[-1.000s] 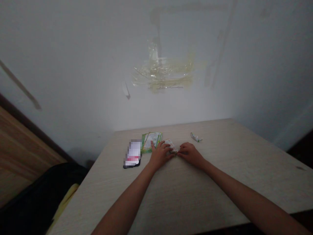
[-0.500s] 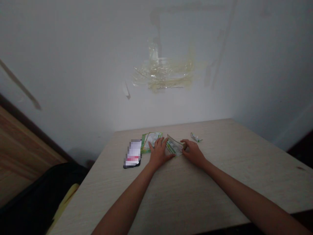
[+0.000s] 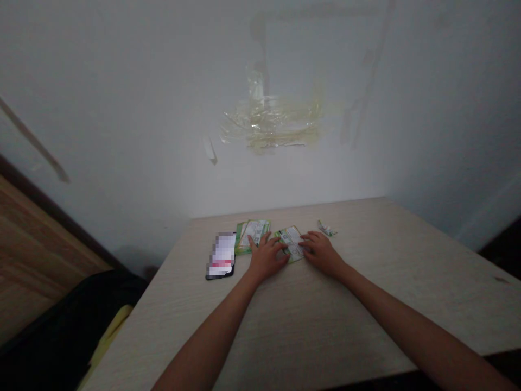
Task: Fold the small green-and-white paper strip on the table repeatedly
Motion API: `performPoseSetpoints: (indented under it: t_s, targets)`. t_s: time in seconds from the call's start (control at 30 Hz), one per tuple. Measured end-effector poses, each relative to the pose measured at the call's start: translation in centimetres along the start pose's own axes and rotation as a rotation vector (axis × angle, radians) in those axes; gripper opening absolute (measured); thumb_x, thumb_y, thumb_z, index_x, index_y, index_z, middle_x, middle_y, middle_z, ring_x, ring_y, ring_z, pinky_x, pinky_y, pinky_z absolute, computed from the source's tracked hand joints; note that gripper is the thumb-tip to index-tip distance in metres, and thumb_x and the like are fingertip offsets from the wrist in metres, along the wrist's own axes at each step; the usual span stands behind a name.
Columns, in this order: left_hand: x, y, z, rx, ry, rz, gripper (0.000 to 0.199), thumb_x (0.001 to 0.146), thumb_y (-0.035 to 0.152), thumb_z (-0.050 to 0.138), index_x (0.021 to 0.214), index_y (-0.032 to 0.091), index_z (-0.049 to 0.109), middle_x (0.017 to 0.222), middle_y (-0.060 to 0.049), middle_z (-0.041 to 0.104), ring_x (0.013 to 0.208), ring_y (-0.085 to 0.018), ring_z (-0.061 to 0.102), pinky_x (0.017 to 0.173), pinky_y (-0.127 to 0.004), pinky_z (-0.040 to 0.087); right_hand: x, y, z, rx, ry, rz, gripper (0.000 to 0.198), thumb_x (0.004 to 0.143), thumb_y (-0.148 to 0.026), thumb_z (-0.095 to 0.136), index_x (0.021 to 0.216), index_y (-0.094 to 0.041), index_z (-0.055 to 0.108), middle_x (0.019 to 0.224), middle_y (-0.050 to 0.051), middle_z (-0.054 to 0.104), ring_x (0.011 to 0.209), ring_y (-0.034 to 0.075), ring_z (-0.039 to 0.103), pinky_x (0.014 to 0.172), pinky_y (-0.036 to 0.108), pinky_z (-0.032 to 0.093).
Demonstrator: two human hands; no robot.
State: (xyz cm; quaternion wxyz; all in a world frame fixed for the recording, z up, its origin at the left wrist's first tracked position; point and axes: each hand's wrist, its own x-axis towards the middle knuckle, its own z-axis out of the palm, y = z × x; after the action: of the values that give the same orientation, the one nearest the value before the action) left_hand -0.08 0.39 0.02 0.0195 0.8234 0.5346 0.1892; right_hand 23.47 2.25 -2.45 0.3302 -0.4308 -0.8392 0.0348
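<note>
A flat green-and-white printed packet (image 3: 292, 243) lies on the table between my hands, its print facing up. My left hand (image 3: 268, 259) rests palm down at its left side. Its fingers are spread, some touching the packet's edge and others reaching toward the pile beside it. On the packet's right edge lie the outstretched fingertips of my right hand (image 3: 322, 254); its thumb is hard to see. Left of this packet, similar green-and-white packets (image 3: 243, 239) overlap in a pile, partly covered by my left fingers.
Beside the pile lies a phone (image 3: 221, 258) with a blurred screen. A small crumpled green-and-white scrap (image 3: 326, 228) is behind my right hand. The pale wooden table (image 3: 309, 320) meets a wall (image 3: 142, 136) with old tape. Dark and yellow cloth (image 3: 108, 331) hangs at the left.
The packet between my hands was curled up on its right side, with my right fingers pinching it; now it lies flat. My right fingers have straightened onto it, and my left hand stays nearly in place.
</note>
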Motion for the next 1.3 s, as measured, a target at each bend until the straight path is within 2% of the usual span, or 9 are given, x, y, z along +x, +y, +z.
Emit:
performPoseSetpoints:
  t_s: [0.1,0.2,0.3,0.43,0.63,0.9,1.3]
  targets:
    - [0.0,0.0,-0.1,-0.027,-0.016,0.014,0.031,0.087,0.055,0.058,0.111,0.037,0.065,0.139,0.002,0.058,0.142,-0.033,0.032,0.105,-0.079,-0.015,0.2,-0.1,-0.5,0.034,-0.042,0.0,0.03,0.085,-0.017,0.059,0.112,-0.017,0.071,0.114,0.013,0.068,0.116,0.028,0.054,0.105,0.05,0.04]
    - [0.0,0.0,-0.1,-0.052,-0.043,0.039,0.045,0.081,0.064,0.06,0.115,0.034,0.064,0.141,-0.001,0.057,0.141,-0.034,0.033,0.106,-0.079,-0.014,0.3,-0.5,-1.0,0.043,-0.083,0.006,0.041,0.086,-0.016,0.058,0.126,-0.016,0.063,0.115,0.014,0.066,0.112,0.026,0.055,0.101,0.047,0.044]
    - [-0.1,0.0,-0.1,-0.05,-0.052,0.062,0.057,0.076,0.068,0.063,0.121,0.034,0.061,0.141,-0.004,0.056,0.14,-0.035,0.034,0.106,-0.079,-0.014,0.3,-0.7,-1.3,0.043,-0.124,-0.014,0.036,0.087,-0.018,0.058,0.122,-0.017,0.067,0.116,0.014,0.064,0.114,0.027,0.052,0.102,0.046,0.043]
    - [-0.2,0.1,-0.2,-0.028,-0.057,0.069,0.063,0.074,0.071,0.062,0.126,0.036,0.058,0.143,-0.003,0.055,0.139,-0.034,0.036,0.107,-0.077,-0.016,0.2,-0.4,-1.2,0.083,-0.138,-0.032,0.034,0.087,-0.019,0.059,0.121,-0.02,0.068,0.12,0.013,0.062,0.117,0.026,0.052,0.103,0.047,0.043]
    - [-0.2,0.1,-0.2,-0.02,-0.049,0.073,0.06,0.077,0.07,0.059,0.128,0.037,0.058,0.142,-0.003,0.055,0.138,-0.035,0.037,0.106,-0.078,-0.016,0.1,0.2,-1.2,0.11,-0.151,-0.042,0.035,0.088,-0.025,0.061,0.122,-0.02,0.067,0.123,0.013,0.062,0.117,0.026,0.053,0.103,0.046,0.043]
    - [-0.2,0.3,-0.5,-0.003,-0.052,0.054,0.054,0.081,0.068,0.057,0.127,0.039,0.06,0.141,-0.002,0.056,0.138,-0.033,0.037,0.108,-0.078,-0.01,0.4,0.7,-1.0,0.144,-0.117,-0.025,0.043,0.084,-0.007,0.046,0.117,-0.02,0.07,0.116,0.011,0.067,0.112,0.024,0.056,0.102,0.046,0.045]
    - [0.0,0.0,-0.2,-0.052,-0.034,0.056,0.044,0.089,0.064,0.049,0.123,0.04,0.062,0.14,0.0,0.058,0.139,-0.031,0.037,0.107,-0.077,-0.014,0.4,1.2,-1.2,0.192,-0.133,-0.024,0.051,0.078,-0.005,0.043,0.119,-0.02,0.068,0.117,0.011,0.066,0.115,0.024,0.053,0.105,0.046,0.042]
